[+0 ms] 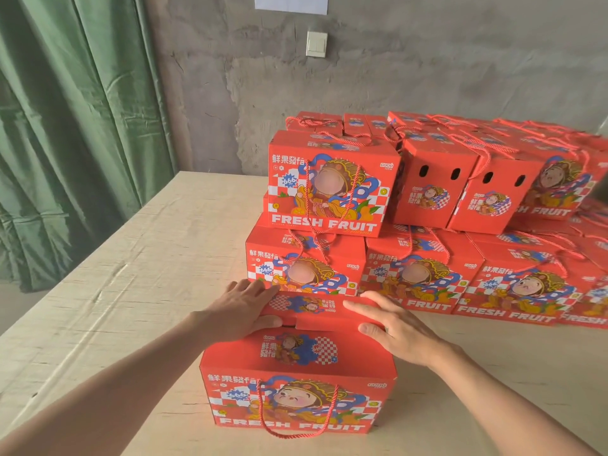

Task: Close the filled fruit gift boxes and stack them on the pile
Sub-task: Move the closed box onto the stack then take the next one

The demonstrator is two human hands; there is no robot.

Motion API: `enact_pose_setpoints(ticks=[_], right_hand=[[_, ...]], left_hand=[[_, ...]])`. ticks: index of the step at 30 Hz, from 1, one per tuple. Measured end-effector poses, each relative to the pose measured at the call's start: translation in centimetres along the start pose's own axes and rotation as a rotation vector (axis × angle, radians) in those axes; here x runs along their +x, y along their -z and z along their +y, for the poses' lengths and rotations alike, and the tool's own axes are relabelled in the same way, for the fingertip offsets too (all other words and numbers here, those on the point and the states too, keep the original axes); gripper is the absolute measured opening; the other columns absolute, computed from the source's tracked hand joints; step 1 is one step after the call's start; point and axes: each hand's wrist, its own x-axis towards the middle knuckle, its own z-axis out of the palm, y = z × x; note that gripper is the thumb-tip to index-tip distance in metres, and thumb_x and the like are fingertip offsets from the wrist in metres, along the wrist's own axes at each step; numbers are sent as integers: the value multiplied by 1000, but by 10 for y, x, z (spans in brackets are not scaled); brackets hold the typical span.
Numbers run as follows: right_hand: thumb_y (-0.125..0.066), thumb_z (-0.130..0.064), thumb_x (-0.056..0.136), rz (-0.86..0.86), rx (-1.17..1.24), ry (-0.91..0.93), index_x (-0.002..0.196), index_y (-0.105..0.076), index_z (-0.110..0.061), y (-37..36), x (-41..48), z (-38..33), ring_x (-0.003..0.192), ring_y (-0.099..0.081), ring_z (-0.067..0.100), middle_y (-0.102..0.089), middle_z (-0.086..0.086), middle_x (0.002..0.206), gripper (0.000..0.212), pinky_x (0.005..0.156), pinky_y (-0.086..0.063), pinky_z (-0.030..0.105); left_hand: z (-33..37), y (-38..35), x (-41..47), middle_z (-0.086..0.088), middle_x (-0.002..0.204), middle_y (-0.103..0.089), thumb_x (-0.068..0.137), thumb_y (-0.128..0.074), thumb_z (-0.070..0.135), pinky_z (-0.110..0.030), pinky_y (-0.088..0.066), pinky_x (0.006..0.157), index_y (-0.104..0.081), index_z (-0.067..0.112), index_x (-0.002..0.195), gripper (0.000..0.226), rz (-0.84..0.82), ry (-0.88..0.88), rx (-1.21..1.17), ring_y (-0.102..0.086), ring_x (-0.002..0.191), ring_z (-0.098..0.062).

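Note:
A red fruit gift box (297,386) printed FRESH FRUIT stands on the table right in front of me, a red rope handle hanging down its front. Its two top flaps (320,315) are folded down and meet along the middle. My left hand (243,307) lies flat on the left end of the far flap, thumb at the seam. My right hand (391,327) presses with straight fingers on the right end. Just behind the box rises the pile of closed red boxes (332,185), two layers high.
The light wooden table (138,274) stretches away to the left and toward me. A green curtain (72,126) hangs at the left. A grey concrete wall with a white switch (316,44) stands behind the pile, which runs to the right edge of view.

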Motion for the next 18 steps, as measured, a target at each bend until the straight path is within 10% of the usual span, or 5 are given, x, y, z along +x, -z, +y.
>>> enact_pose_setpoints(ticks=[12,18], right_hand=[[-30,-50,98,6,-46,5,125,-5,-73,0,-3,-5,142,-14,13,-16,-15,150,44,111,-29,38],[-8,-71,87,-49,-196,108,136,7,-64,0,-5,-9,138,29,1,24,-23,152,51,117,9,35]], left_hand=[[3,-5,-3,1,140,-32,52,31,84,-38,-24,110,-6,29,151,119,18,15,27,-31,128,-21],[3,-3,-4,3,149,-21,61,27,82,-46,-9,116,7,43,147,97,-49,-28,-17,-17,139,-19]])
